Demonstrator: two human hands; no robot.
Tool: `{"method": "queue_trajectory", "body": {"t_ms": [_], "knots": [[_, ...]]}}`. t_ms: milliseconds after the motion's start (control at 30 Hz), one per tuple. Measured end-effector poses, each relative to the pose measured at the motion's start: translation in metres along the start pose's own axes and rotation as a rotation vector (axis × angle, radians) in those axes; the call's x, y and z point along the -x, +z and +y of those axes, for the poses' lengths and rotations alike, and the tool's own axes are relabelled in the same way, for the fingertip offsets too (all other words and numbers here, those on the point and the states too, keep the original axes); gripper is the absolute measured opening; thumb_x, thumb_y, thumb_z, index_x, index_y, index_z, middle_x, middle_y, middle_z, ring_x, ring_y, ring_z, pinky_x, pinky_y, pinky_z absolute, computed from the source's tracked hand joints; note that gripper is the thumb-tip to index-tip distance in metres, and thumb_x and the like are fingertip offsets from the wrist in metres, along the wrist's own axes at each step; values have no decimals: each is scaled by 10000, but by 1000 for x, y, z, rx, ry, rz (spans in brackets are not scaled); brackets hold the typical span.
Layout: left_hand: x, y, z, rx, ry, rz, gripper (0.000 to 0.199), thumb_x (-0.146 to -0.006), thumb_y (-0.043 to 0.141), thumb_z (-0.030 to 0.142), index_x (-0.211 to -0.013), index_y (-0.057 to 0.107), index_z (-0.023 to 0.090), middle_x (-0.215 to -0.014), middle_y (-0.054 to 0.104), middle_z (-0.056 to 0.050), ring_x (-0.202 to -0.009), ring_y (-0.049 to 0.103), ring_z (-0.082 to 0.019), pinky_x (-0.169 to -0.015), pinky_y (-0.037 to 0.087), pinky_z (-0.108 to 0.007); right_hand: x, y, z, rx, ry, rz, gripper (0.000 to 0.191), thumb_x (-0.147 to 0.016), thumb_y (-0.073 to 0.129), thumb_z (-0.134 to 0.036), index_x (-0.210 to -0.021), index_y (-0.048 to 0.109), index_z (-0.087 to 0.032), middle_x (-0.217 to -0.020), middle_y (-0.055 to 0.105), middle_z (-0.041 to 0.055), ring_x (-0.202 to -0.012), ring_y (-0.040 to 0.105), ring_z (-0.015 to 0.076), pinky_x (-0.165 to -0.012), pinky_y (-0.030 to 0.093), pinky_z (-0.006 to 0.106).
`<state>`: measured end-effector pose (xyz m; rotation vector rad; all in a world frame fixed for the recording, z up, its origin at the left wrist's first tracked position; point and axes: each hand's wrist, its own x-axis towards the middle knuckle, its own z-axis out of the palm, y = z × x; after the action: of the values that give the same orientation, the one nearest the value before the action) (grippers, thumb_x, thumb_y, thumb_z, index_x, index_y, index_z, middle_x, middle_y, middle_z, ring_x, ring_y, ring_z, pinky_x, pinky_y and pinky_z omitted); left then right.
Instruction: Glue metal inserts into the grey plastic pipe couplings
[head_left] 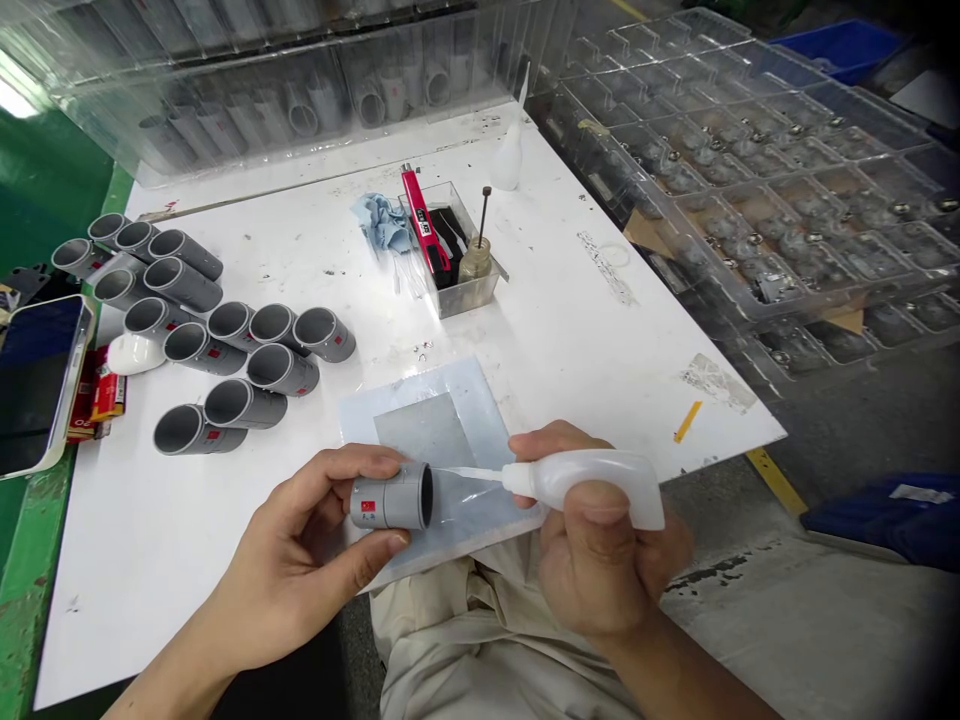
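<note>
My left hand (300,560) holds a grey cylinder (381,500) lying sideways between thumb and fingers, its open end facing right and a small red mark on its side. In my right hand (600,560) is a white squeeze bottle (592,478), gripped between thumb and fingers. The bottle's long thin nozzle points left, and its tip is at the upper rim of the cylinder's opening; whether it touches cannot be told. Below both hands lies a pale blue sheet (480,400) with a grey rectangle (427,430) on it.
Several grey cylinders (281,370) stand at the left, near a phone (41,380). A clear box (469,298) at the centre back holds a red cutter (426,225) and a small jar (475,262). Beside it are blue tissue (384,225) and another squeeze bottle (508,160). Clear trays (750,180) lie right.
</note>
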<state>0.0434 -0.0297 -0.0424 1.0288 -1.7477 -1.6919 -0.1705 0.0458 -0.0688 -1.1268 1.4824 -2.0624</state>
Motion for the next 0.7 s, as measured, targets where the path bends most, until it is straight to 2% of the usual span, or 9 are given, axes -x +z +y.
{"method": "queue_trajectory", "body": {"t_ms": [267, 533, 700], "knots": [[3, 4, 5, 42, -64, 56, 310, -960, 794, 179, -1216, 724, 339, -1295, 724, -49, -1012, 716, -194, -736, 596, -225, 0, -3, 0, -8, 26, -27, 240, -1078, 634, -359, -1055, 841, -239, -915, 769, 48, -627, 637, 210, -532, 490, 368], [2, 0, 1, 24, -15, -5, 373, -976, 778, 157, -1271, 692, 367, -1301, 711, -35, -970, 718, -155, -758, 612, -193, 0, -8, -1, -70, 58, -95, 216, -1076, 654, -336, -1070, 844, -233, -906, 761, 37, -621, 599, 195, -550, 457, 370], [0, 0, 1, -9, 7, -5, 371, -981, 768, 151, -1268, 685, 371, -1299, 709, -30, -1010, 713, -156, -765, 606, -177, -2, -9, -7, -105, 130, -126, 230, -1086, 657, -380, -1038, 847, -261, -753, 712, 19, -571, 564, 188, -505, 407, 349]]}}
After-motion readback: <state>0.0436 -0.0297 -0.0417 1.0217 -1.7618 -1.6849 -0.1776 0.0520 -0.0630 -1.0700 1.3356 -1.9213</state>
